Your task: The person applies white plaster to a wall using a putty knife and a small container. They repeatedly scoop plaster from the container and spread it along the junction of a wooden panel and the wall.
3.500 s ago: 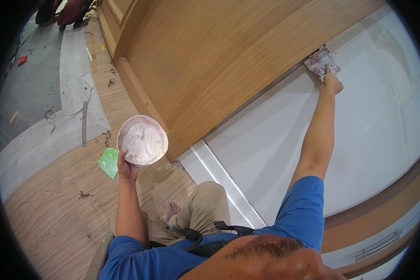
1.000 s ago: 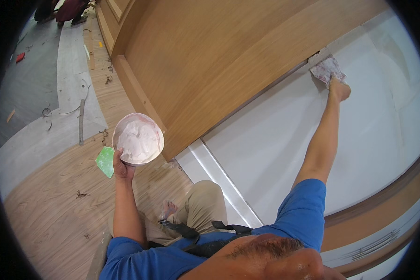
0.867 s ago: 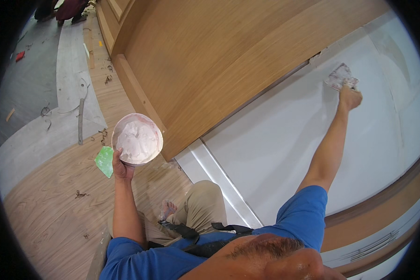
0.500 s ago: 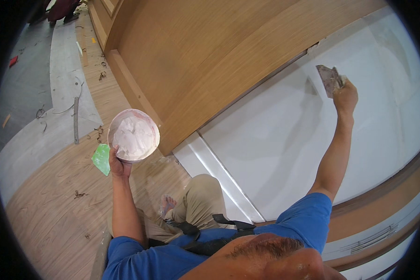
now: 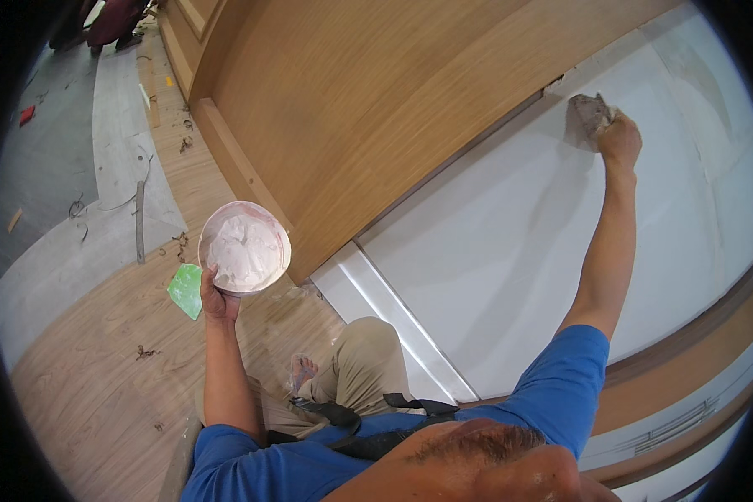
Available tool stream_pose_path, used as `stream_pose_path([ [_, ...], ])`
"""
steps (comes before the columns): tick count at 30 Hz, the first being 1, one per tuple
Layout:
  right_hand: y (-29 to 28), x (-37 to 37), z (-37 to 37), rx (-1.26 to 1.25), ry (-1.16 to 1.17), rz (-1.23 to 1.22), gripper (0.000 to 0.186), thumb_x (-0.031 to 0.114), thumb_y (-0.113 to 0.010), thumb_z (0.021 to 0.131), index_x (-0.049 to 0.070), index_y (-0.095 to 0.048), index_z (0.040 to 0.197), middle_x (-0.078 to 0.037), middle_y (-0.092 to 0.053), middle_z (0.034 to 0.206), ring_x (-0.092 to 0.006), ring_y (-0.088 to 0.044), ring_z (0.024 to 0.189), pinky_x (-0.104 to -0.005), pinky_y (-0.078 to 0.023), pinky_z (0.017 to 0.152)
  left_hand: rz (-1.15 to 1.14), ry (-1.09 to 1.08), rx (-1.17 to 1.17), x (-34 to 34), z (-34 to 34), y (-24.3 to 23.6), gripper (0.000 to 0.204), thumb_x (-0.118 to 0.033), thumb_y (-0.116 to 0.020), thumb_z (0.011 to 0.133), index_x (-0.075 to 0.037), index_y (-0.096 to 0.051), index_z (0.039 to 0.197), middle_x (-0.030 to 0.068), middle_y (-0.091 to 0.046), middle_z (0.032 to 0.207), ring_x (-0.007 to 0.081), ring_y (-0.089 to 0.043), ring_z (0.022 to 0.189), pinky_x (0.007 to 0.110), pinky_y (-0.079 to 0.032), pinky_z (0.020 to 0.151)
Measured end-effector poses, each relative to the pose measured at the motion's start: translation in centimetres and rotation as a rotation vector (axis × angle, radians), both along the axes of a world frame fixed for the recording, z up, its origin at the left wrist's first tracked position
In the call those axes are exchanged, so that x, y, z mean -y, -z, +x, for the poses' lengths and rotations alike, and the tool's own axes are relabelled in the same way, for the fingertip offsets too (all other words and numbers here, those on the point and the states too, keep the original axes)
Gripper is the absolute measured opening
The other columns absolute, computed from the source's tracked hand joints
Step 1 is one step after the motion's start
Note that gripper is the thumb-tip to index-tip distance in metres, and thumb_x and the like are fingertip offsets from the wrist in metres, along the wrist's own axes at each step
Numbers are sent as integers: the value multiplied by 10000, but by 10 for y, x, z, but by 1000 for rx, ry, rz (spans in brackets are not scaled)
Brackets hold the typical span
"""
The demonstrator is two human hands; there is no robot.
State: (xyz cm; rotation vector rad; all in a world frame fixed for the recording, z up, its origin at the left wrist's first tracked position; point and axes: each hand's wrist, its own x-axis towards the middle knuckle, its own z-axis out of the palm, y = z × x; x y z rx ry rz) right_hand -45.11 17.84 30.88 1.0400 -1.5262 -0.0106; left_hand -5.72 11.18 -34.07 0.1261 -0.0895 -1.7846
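Note:
At the left middle, my left hand (image 5: 217, 297) grips a round tub (image 5: 244, 251) of pale pink paste, with a green plastic spreader (image 5: 183, 291) sticking out beside it. My right hand (image 5: 621, 138) is closed on a putty-smeared scraper (image 5: 588, 115), stretched out over the white board (image 5: 510, 276) just below the wooden panel's lower edge, near a small gap there. Whether the blade touches the board is unclear.
A large wooden panel (image 5: 376, 100) fills the upper middle. Wood-look flooring (image 5: 100, 376) with scraps, grey sheeting (image 5: 54, 159) and a red object (image 5: 27, 115) lie left. A person's legs (image 5: 105, 23) show at top left. A pale strip (image 5: 402, 322) crosses beside my knee.
The scraper has come away from the panel's edge, down and right, then back up slightly at a changed angle over the last half second. The tub has shifted only slightly.

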Motion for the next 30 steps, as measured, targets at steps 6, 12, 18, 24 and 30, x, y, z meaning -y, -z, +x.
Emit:
stream_pose_path([
  [6,-37,-8,-1,-43,2,-172,246,290,-599,860,93,-709,960,-193,-697,893,-395,-666,875,-491,-523,771,-8,5,-10,-2,3,-6,638,-254,-622,840,7,-428,1390,143,-545,1367,293,-527,1262,456,-399,1101],
  [12,-19,9,3,226,-26,-71,274,297,-689,805,74,-729,959,-189,-706,918,-379,-668,900,-459,-520,791,1,25,-36,-1,3,-1,647,-250,-626,835,-1,-423,1396,150,-522,1391,305,-505,1284,469,-394,1104],
  [18,1,22,11,279,36,168,281,286,-730,787,82,-732,979,-188,-701,951,-372,-661,915,-443,-514,796,1,9,-36,-1,3,-3,640,-254,-630,834,12,-435,1382,149,-545,1366,296,-521,1267,458,-393,1106],
  [24,3,31,15,269,19,119,255,260,-691,786,108,-732,987,-185,-696,977,-380,-654,928,-451,-517,804,6,-7,-16,-2,0,-9,663,-258,-634,826,35,-423,1382,156,-553,1344,299,-532,1250,448,-416,1086],
  [30,6,41,35,200,9,64,249,235,-653,791,111,-727,995,-173,-701,990,-378,-655,945,-459,-518,826,-4,-4,-21,-1,1,0,674,-269,-644,828,14,-422,1397,151,-535,1380,301,-511,1280,452,-391,1108],
])
